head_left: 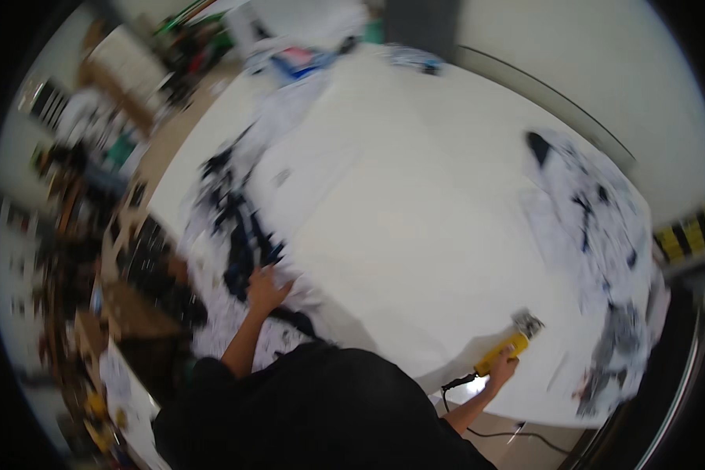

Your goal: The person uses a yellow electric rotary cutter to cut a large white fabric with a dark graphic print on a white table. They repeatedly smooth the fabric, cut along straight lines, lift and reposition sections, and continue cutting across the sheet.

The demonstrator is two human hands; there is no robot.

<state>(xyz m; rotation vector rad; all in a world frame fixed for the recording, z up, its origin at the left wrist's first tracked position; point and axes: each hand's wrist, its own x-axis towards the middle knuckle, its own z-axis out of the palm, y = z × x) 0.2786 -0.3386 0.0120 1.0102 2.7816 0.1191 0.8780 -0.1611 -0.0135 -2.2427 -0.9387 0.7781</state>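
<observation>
My right hand is closed around the yellow body of a corded electric cloth cutter at the near right of the white table. Its metal head points away from me, and a black cable trails from its back end. On the left, my left hand rests with thumb and fingers apart at the near end of a strip of dark cloth scraps. Pale scraps lie around and under these. Motion blurs the finer details.
More white and dark scraps line the table's right edge, with a grey bundle nearer me. A white sheet lies beside the left pile. Cardboard boxes stand left of the table. The cable runs down past the near edge.
</observation>
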